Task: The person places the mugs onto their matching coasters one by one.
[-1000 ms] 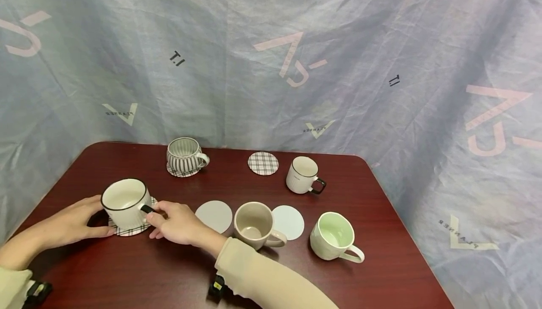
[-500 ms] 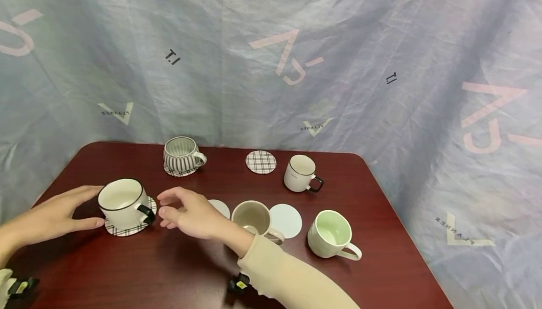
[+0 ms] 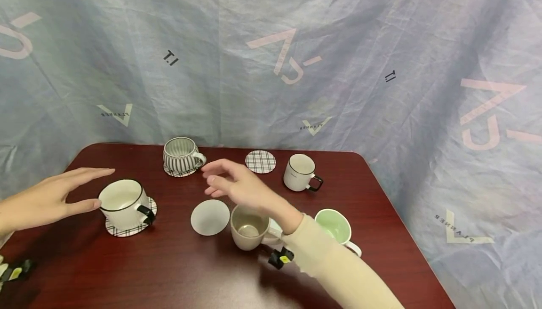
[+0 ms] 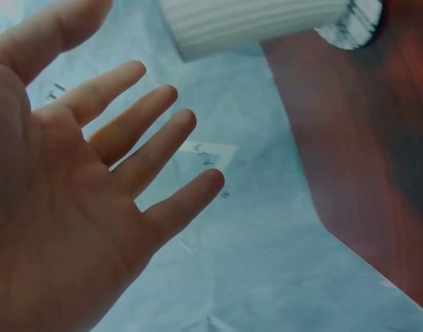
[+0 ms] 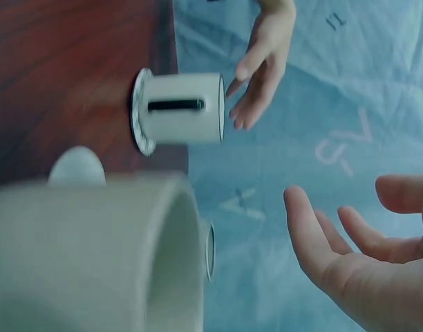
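A wide white mug (image 3: 123, 210) with a black rim and black handle stands on a plaid coaster (image 3: 152, 205) at the left of the table. My left hand (image 3: 55, 198) hovers just left of its rim, fingers spread, holding nothing; the left wrist view shows the bare palm. Over the middle of the table my right hand (image 3: 241, 184) is raised with loosely bent fingers and nothing in them. Below it stands a beige mug (image 3: 247, 233), partly covered by the wrist. Past its fingertips a striped mug (image 3: 179, 156) rests on another plaid coaster (image 3: 174, 172).
A plain pale coaster (image 3: 210, 217) lies left of the beige mug; another plain one is mostly hidden behind its handle. At the back are a plaid coaster (image 3: 260, 162) and a white mug (image 3: 298, 175) with a black handle. The right sleeve partly covers a green-lined mug (image 3: 334, 224).
My right hand has let go of the wide white mug's handle and moved right and up, over the beige mug. My left hand has lifted slightly away from the mug, which stays on its coaster.
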The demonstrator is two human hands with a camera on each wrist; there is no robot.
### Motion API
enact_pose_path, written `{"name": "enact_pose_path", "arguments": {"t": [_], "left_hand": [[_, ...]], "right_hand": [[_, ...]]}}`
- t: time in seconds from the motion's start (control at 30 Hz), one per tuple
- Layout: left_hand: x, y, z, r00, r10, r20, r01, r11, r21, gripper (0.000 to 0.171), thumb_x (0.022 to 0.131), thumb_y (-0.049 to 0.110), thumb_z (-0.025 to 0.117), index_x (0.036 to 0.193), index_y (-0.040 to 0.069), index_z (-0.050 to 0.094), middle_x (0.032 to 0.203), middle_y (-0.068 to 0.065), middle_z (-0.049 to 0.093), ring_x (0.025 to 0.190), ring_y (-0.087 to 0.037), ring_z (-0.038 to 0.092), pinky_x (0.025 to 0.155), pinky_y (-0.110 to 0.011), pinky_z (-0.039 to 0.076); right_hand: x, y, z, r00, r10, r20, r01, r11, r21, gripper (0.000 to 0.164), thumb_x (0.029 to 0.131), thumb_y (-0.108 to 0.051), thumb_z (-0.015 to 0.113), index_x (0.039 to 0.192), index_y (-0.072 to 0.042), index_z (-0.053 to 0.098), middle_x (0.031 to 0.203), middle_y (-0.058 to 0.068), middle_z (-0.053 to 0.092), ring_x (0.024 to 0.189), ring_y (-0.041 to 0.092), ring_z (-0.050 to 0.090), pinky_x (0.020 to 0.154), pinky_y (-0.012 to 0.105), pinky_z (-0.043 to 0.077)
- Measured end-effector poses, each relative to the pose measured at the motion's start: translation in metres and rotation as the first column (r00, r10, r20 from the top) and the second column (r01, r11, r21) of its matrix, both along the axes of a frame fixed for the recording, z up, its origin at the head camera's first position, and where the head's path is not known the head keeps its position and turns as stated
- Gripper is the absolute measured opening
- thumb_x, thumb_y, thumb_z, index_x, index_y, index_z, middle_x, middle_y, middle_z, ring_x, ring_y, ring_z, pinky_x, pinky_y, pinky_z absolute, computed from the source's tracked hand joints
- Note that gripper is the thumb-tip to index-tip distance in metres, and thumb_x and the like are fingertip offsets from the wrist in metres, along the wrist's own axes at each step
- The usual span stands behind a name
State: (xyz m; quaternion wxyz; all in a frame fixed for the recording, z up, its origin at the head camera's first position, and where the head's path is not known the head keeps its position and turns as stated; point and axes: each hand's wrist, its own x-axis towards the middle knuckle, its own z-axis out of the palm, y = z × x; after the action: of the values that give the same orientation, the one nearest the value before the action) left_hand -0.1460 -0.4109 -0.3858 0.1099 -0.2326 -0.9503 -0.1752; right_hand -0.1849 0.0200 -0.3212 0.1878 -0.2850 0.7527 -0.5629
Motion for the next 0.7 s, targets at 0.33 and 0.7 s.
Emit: {"name": "enact_pose_path", "arguments": {"t": [0.33, 0.7], "left_hand": [[-0.01, 0.034, 0.026, 1.0, -0.027, -0.009, 0.028, 0.999, 0.025, 0.076, 0.091, 0.027, 0.087, 0.158, 0.024, 0.052, 0.152, -0.008, 0.056, 0.14, 0.019, 0.026, 0.102, 0.005, 0.011], [-0.029, 0.086, 0.05, 0.998, -0.021, 0.055, 0.017, 0.998, 0.057, 0.072, 0.097, 0.036, 0.08, 0.159, 0.019, 0.05, 0.157, -0.009, 0.053, 0.145, -0.036, 0.048, 0.118, -0.032, 0.033]], "right_hand": [[-0.018, 0.053, 0.012, 0.998, -0.046, -0.037, 0.047, 0.998, 0.051, 0.033, 0.11, -0.015, 0.057, 0.141, -0.006, 0.061, 0.138, 0.015, 0.065, 0.113, 0.032, 0.074, 0.096, 0.038, 0.061], [-0.03, 0.111, 0.015, 0.985, -0.129, -0.119, 0.144, 0.981, 0.128, 0.034, 0.109, -0.014, 0.058, 0.142, -0.004, 0.061, 0.138, 0.017, 0.066, 0.113, 0.033, 0.073, 0.094, 0.039, 0.062]]}}
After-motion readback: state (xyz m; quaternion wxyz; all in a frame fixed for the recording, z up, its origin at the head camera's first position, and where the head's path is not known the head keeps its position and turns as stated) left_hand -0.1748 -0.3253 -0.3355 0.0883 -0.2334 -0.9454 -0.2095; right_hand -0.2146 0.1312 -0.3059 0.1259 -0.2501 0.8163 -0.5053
